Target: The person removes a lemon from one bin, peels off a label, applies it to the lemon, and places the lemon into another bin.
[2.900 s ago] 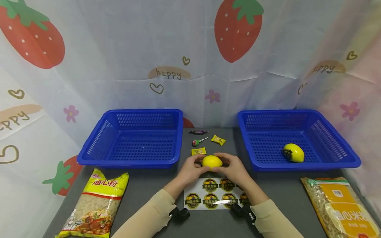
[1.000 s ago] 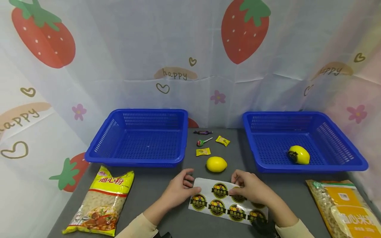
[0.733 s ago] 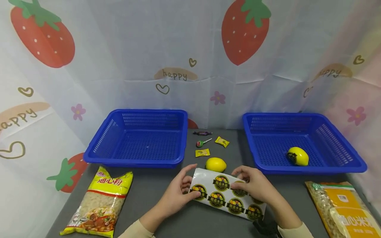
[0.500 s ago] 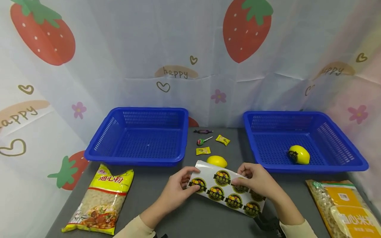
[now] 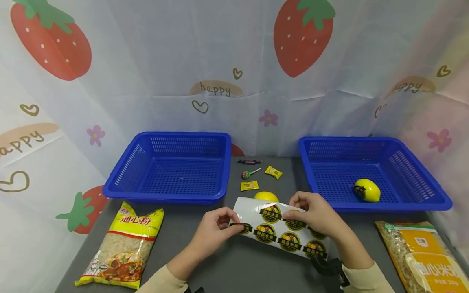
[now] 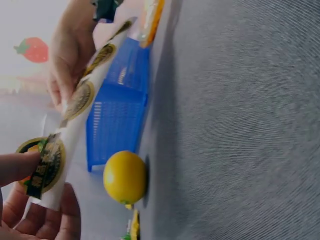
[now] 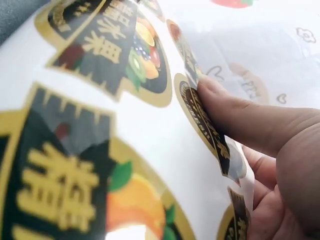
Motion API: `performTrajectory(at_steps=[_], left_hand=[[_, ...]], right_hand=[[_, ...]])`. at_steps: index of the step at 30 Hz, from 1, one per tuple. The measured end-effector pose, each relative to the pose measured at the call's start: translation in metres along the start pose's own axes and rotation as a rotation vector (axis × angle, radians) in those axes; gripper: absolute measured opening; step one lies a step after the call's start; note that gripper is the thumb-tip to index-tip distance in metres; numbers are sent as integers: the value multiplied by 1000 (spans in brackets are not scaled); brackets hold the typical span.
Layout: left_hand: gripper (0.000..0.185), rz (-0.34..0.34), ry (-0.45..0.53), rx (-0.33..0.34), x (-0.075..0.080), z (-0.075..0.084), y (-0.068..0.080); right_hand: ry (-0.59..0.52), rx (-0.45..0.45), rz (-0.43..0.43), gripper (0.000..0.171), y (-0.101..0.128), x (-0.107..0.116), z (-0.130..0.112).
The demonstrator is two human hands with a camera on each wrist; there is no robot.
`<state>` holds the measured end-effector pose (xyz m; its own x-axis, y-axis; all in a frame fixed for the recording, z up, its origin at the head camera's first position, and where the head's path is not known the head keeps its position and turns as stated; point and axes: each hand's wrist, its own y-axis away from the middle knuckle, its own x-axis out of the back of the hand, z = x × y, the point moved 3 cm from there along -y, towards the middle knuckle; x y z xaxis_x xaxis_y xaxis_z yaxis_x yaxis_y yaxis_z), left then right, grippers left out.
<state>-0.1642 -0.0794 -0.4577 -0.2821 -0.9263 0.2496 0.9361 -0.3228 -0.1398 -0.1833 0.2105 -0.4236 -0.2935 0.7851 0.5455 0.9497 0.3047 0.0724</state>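
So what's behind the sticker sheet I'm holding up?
A yellow lemon sits on the table just behind the sticker sheet. Only its top shows in the head view; the sheet covers its lower part.

Staged tabletop set, strawberry-print backdrop point(image 5: 234, 61), grey table point(image 5: 234, 268), two blue baskets point(image 5: 168, 169)

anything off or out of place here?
Nothing damaged or spilled. Only oddity: one lemon in the right basket has a dark sticker, while the other lemon sits bare on the table behind the sticker sheet both hands hold.
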Motion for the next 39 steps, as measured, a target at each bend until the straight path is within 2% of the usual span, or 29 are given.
performTrajectory(at_steps=[4,8,11,14,18,23,27,33,39], left_hand=[[14,24,-53,2,3,4,1],[16,72,-142,10,4,5,1],[17,113,-158,16,5,6,2],[16,119,-124,23,4,6,2],[13,40,-36,43,-1,5,0],[17,-52,61,137,-9,3,-1],[19,-74,99,190,-14,3,-2],[18,-77,205,270,-20,-1,-4],[19,-63,230,292,-21,2,-7]], right_hand=[[7,-7,-43,33,-4,-2,1],[16,-5,-131,31,-10,-9,7],[60,2,-190,27,-17,-18,14],[113,-11,-201,25,-24,-28,23],[197,-50,-141,26,-29,-38,32],[304,-121,-35,29,-34,-44,38],[347,-155,27,34,-37,-47,42],[353,-141,76,39,-41,-52,42],[373,-156,87,47,-40,-49,43]])
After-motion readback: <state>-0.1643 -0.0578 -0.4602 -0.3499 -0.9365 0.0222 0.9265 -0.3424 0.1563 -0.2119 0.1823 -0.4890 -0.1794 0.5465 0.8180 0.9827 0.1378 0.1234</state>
